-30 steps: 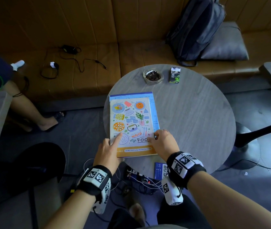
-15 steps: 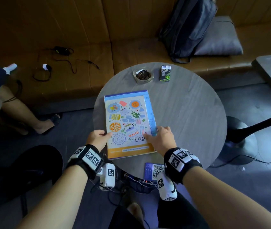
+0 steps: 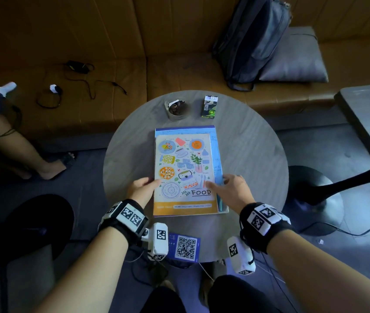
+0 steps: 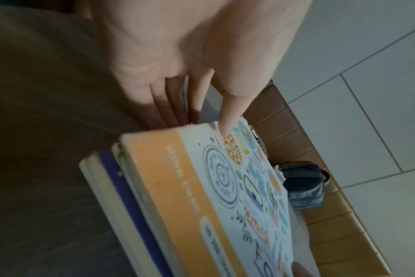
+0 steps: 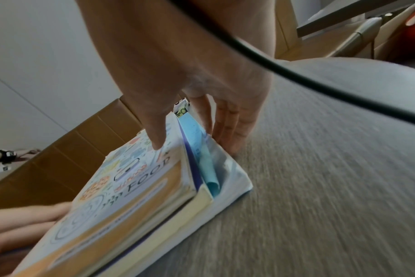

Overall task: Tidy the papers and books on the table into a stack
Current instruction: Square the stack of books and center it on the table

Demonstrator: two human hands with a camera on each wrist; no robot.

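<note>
- Head view: a stack of books and papers (image 3: 185,170) lies on the round grey table (image 3: 254,154), reaching from the table's middle towards its near edge; the topmost book (image 3: 182,168) carries a cover of food drawings and the word "FOOD".
- Left hand (image 3: 142,190) grips the stack's left side near its near corner — thumb tip on the top cover, fingers against or under the side; the left wrist view shows the thumb on the cover and the fingers running down along the stack's side.
- Right hand (image 3: 231,190) grips the right side of the stack; in the right wrist view its thumb rests on the cover while the fingers (image 5: 228,131) press against the lowest layer, fingertips at the tabletop.
- Right wrist view: layers are not flush — a blue sheet (image 5: 201,155) curls between the upper books and a wider white layer beneath that juts out to the right.
- Far edge of the table: a small ashtray (image 3: 176,108) and, just to its right, an upright cigarette pack (image 3: 210,107), well apart from the stack.
- Near edge of the table: a blue card with a QR code (image 3: 185,246), apart from the stack.
- Beyond the table: a brown sofa (image 3: 111,71) carrying a dark backpack (image 3: 247,41) and a grey cushion (image 3: 294,62).
</note>
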